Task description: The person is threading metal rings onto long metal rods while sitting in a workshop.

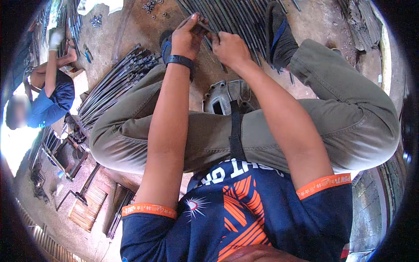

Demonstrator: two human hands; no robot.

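Out in front of my crossed legs, my left hand (pixel 188 37) is closed, thumb uppermost, around one end of a short dark metal rod (pixel 205 27). My right hand (pixel 231 49) grips the rod's other end with curled fingers. The fingers hide much of the rod, so its full shape does not show. Just beyond and beneath my hands lies a spread of long dark metal rods (pixel 244 22) on the floor. A grey cast metal housing (pixel 219 97) sits between my legs, partly covered by a hanging black strap (pixel 236 126).
Left of my knee lies a pile of dark rods with blocky ends (pixel 124 72). Several nuts (pixel 152 6) and blue-handled pliers (pixel 88 53) are on the floor. Another person (pixel 54 94) sits at far left. A slatted wooden board (pixel 88 206) lies lower left.
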